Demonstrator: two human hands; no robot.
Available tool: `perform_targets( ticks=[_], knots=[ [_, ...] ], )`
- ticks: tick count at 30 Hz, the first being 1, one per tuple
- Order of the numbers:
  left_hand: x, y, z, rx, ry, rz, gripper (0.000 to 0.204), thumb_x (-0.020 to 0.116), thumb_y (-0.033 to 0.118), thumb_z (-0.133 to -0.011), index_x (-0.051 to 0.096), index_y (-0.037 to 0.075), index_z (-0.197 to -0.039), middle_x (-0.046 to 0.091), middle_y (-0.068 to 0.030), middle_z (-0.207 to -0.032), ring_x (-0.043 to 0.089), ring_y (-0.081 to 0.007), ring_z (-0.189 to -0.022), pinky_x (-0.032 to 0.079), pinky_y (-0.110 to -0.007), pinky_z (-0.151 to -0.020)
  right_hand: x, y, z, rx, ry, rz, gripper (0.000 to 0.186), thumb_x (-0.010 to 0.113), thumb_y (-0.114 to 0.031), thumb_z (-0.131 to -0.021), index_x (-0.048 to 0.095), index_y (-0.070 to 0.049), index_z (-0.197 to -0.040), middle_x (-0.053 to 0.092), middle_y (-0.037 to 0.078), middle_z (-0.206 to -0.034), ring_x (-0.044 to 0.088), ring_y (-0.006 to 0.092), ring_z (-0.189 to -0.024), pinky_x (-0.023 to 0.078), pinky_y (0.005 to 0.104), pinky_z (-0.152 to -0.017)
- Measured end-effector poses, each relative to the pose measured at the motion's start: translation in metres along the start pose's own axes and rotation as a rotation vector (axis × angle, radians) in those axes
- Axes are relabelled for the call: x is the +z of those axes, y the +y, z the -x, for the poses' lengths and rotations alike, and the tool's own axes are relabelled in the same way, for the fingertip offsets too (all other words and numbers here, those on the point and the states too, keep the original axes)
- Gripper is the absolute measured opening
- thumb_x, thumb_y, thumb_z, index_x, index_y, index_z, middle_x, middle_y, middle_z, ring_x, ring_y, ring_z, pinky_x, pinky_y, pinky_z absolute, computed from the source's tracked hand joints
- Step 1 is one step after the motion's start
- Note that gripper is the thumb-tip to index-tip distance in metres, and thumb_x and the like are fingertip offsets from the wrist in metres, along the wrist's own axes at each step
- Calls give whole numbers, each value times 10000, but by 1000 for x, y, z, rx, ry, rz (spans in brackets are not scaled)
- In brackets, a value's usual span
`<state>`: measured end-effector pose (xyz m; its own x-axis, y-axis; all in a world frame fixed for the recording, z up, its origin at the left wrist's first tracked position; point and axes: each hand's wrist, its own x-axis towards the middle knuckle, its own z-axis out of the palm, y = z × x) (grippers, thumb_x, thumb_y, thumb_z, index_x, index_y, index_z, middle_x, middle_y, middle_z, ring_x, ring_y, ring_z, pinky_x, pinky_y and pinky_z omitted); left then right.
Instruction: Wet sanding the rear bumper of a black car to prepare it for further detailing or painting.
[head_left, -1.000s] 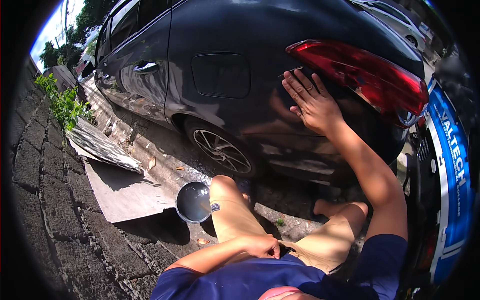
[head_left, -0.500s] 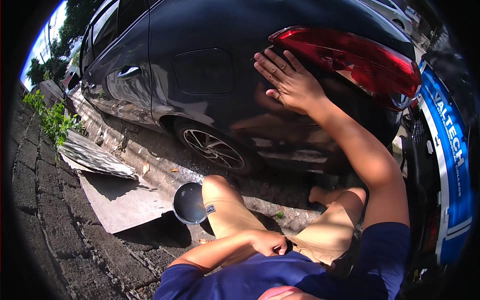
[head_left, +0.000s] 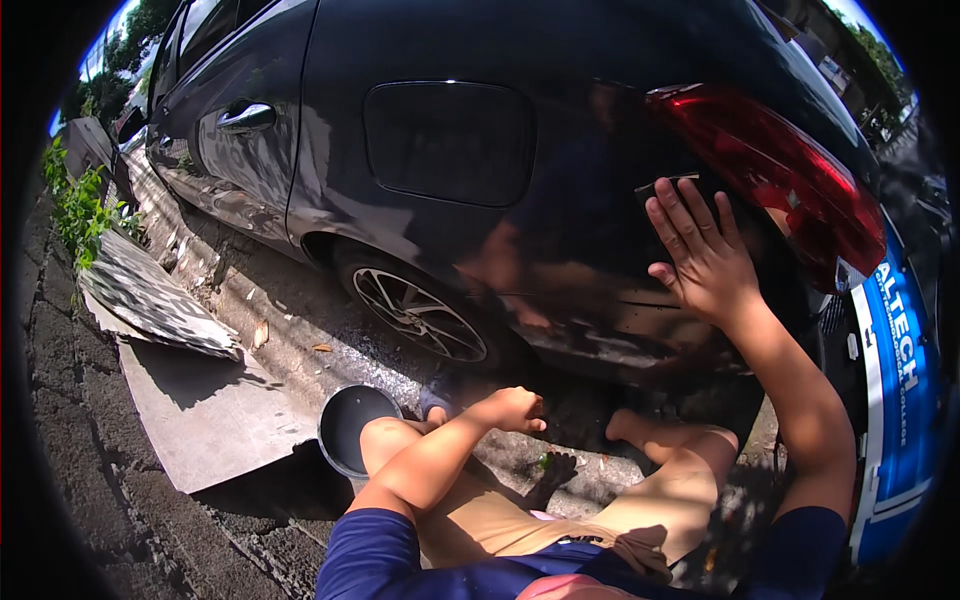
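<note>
My right hand [head_left: 708,262] lies flat against the dark car's rear side panel [head_left: 590,240], just below and left of the red tail light [head_left: 790,180]. Its fingers are stretched out. From under the fingertips peeks the pale edge of a thin dark sheet [head_left: 655,187]; the rest is covered by the hand. My left hand [head_left: 512,409] is closed in a fist above the space between my knees, apart from the car. Whatever it holds, if anything, is hidden. Left of that hand, beside my knee, stands a black bucket [head_left: 334,440].
The rear wheel [head_left: 420,315] is ahead of my left knee. Flat boards [head_left: 215,420] lean and lie at the left, by a block wall [head_left: 120,490] and a green plant [head_left: 80,215]. A blue printed banner [head_left: 895,400] stands at the right.
My right hand has slid down from beside the tail light to lower on the panel, the sheet's edge along with it. My left hand has risen from my waist toward the car. The view has shifted.
</note>
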<state>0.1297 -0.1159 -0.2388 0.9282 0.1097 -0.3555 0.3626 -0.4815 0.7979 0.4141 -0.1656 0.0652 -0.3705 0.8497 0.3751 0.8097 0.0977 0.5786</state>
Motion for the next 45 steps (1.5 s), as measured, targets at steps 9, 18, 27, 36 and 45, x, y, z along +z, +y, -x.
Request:
perform_targets(
  ticks=[9,18,27,36,45],
  knots=[
    [-22,1,-7,-69,122,-138,527,697,486,-912,657,60,-1220,722,-165,-1126,679,-346,-1106,547,-469,-941,0,-8,-1,29,-11,46,717,313,-544,-1052,205,-151,-1641,146,54,-1720,100,250,-1591,-20,515,-1274],
    [-23,3,0,-79,34,-222,524,674,454,-924,638,40,-1243,712,-170,-1181,663,-340,-1146,535,-468,-965,-30,-21,-108,97,-86,54,719,330,-531,-1054,145,-180,-1653,71,10,-1732,31,230,-1596,-65,533,-1263],
    [-26,3,-2,-3,174,-232,526,692,469,-919,652,46,-1230,719,-179,-1123,674,-354,-1103,537,-454,-946,12,8,64,9,-72,76,697,342,-517,-1058,199,-169,-1644,112,42,-1726,48,252,-1596,-56,565,-1256],
    [-18,-2,-12,-149,-27,-303,595,685,494,-917,624,39,-1295,703,-193,-1204,657,-357,-1160,526,-461,-993,-11,18,20,-36,-95,49,679,483,-476,-1015,258,-298,-1630,146,47,-1720,86,277,-1592,-3,514,-1277],
    [-4,-16,-37,-120,-115,-380,501,651,495,-934,687,53,-1168,739,-189,-1033,687,-404,-1031,560,-491,-898,-49,9,-72,-145,-99,-106,671,492,-384,-1012,314,-131,-1607,222,62,-1700,170,248,-1579,63,489,-1283]
  ],
)
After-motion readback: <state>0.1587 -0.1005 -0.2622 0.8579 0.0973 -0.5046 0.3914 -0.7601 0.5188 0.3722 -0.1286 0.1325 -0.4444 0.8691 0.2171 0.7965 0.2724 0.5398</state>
